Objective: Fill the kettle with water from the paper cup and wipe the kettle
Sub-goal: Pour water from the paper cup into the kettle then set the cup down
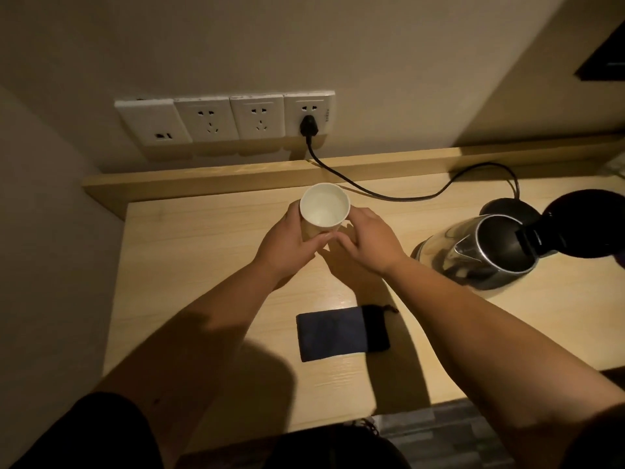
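Between both hands (333,243), the paper cup (324,209) holds water.

Pale wood-grain tabletop (189,299) with a raised back ledge (209,184) against a beige wall (338,45). A row of four white socket plates (223,118) is mounted on the wall; a black plug (308,125) occupies the rightmost. A dark blue drawstring pouch (341,333) lies flat on the tabletop near the front edge.
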